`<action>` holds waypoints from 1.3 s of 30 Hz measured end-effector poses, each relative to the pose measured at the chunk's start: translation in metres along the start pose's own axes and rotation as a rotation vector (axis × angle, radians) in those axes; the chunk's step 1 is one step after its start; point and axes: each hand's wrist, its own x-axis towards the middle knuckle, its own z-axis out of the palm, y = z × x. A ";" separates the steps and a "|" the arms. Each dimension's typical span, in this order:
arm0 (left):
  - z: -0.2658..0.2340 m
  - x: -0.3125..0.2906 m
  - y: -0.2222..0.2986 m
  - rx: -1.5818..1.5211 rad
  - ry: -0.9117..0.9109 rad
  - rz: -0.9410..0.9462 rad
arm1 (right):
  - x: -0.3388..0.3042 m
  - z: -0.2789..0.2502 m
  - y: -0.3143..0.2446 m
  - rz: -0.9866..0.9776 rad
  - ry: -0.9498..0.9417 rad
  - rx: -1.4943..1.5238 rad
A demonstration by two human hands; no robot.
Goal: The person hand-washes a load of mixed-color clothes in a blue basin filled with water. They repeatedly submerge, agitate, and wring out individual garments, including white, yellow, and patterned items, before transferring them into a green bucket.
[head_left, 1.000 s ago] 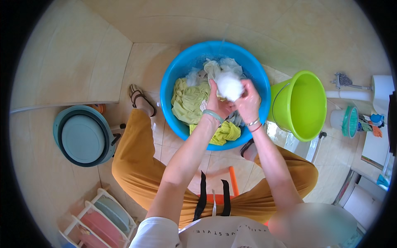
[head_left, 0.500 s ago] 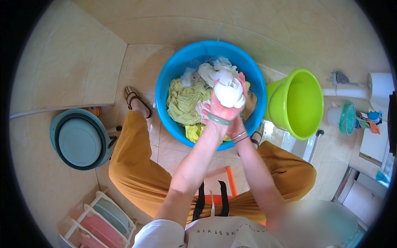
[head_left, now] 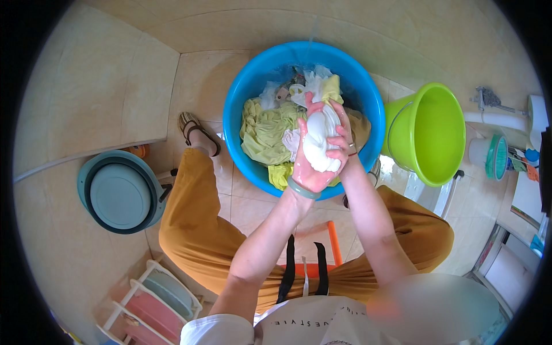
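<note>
A wet white cloth (head_left: 319,144) is bunched into a thick wad between my two hands, above the blue tub (head_left: 231,129). My left hand (head_left: 310,179), with a pale green bangle at the wrist, cups it from below and the left. From the right, my right hand (head_left: 344,141) wraps its fingers over the wad. Under and around the hands, the tub holds yellow-green fabric (head_left: 261,129), a bright yellow piece (head_left: 279,175), a tan piece (head_left: 360,129) and white fabric (head_left: 313,83) at the far side, with some water.
A lime-green bucket (head_left: 422,135) stands against the tub's right side. Left of my leg is a grey-blue collapsible basin (head_left: 121,190). A white rack (head_left: 152,305) with pink and teal basins sits at lower left. An orange stool (head_left: 333,241) shows between my legs.
The white cloth's trailing part has been gathered up into a longer wad. My right hand has come round its right side, fingers now over it. The whole view has shifted slightly.
</note>
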 end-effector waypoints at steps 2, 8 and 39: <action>-0.002 0.003 0.011 0.128 0.057 -0.056 | -0.011 0.038 -0.012 0.163 -0.048 0.141; 0.020 0.005 0.015 1.001 0.372 -0.039 | 0.001 0.048 -0.044 0.280 0.034 -0.401; 0.000 0.014 0.090 1.099 0.584 0.197 | -0.050 0.058 -0.008 -0.167 0.228 -1.979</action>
